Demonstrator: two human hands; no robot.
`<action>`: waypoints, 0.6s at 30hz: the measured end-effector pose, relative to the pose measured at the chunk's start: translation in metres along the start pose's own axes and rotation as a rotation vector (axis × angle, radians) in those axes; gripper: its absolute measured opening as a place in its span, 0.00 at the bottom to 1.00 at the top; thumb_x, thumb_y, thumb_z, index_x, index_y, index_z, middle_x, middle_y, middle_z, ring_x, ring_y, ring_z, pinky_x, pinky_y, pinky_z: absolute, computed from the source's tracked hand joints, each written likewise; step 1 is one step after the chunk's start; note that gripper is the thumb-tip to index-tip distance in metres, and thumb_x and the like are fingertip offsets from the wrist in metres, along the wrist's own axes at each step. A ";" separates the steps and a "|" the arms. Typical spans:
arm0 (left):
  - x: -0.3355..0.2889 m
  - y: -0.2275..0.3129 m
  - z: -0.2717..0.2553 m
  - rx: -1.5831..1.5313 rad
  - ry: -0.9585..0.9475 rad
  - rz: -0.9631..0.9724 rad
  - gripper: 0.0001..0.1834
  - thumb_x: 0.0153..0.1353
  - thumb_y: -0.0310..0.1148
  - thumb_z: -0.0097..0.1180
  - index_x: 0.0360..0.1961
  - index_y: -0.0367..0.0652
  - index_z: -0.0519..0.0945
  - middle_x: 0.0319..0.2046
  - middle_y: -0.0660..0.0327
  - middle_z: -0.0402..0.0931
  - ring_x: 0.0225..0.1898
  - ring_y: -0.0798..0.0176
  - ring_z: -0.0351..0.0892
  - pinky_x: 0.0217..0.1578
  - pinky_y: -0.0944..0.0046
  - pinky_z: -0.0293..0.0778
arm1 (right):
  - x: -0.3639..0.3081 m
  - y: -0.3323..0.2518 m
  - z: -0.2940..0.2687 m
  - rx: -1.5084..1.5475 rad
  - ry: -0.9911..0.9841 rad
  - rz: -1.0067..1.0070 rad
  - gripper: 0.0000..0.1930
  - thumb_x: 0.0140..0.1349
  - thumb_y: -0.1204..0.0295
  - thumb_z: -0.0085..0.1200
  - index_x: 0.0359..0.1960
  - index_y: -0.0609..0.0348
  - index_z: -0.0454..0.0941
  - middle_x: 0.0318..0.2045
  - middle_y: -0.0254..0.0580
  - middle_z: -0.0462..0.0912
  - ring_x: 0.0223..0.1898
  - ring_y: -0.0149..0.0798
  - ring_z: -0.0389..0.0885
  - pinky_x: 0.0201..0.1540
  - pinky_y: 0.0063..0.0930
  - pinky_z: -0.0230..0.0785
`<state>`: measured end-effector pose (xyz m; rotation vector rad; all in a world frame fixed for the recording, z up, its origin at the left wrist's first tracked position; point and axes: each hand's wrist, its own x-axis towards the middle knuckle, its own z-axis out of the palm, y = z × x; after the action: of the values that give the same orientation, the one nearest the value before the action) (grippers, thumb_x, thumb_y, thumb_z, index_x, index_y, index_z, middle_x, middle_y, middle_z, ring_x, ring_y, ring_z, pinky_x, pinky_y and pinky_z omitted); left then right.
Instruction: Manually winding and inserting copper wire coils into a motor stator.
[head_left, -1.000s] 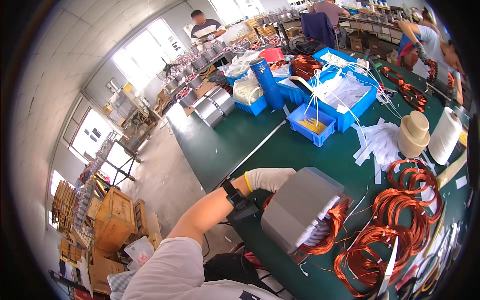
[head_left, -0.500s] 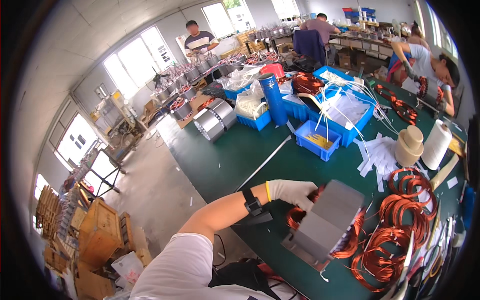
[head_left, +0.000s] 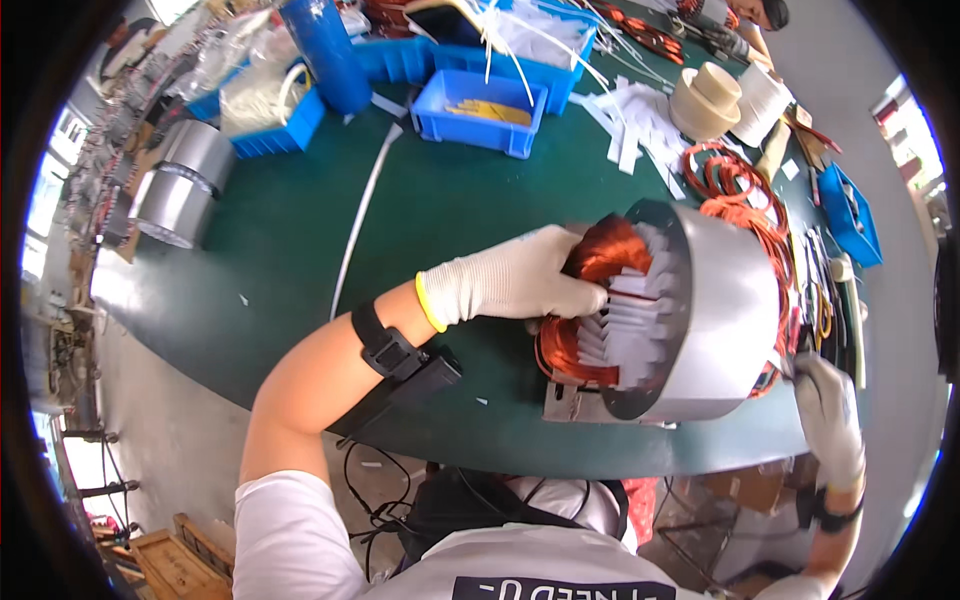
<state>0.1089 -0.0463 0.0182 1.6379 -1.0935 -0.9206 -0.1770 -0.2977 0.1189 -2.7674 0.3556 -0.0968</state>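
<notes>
Stator core (head_left: 730, 310) lies on its side on the green bench (head_left: 290, 235), open end facing the person's left. Copper windings (head_left: 612, 250) bulge from that end; white slot liners (head_left: 630, 325) between bundles show no copper, so I'd call it part wound, some slots left. Left hand (head_left: 520, 278) half curled against the copper; firm grip or not, can't tell. Right hand (head_left: 828, 410) bent by the core's far end; hold can't be made out. Loose coils (head_left: 735, 180) behind core, paper strips (head_left: 635, 120) beyond, second core (head_left: 180, 185) well left of it, seemingly bare.
</notes>
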 end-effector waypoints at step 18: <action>-0.005 -0.007 0.003 -0.315 -0.069 -0.070 0.16 0.57 0.26 0.56 0.47 0.32 0.75 0.23 0.66 0.74 0.21 0.73 0.69 0.25 0.70 0.70 | 0.059 -0.008 0.007 -0.501 -0.382 -0.396 0.16 0.44 0.82 0.51 0.39 0.70 0.73 0.27 0.53 0.76 0.27 0.58 0.74 0.33 0.47 0.68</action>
<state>0.1058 -0.0411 0.0110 1.4003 -0.8885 -1.1402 -0.1173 -0.3035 0.1167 -3.2105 -0.3136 0.4819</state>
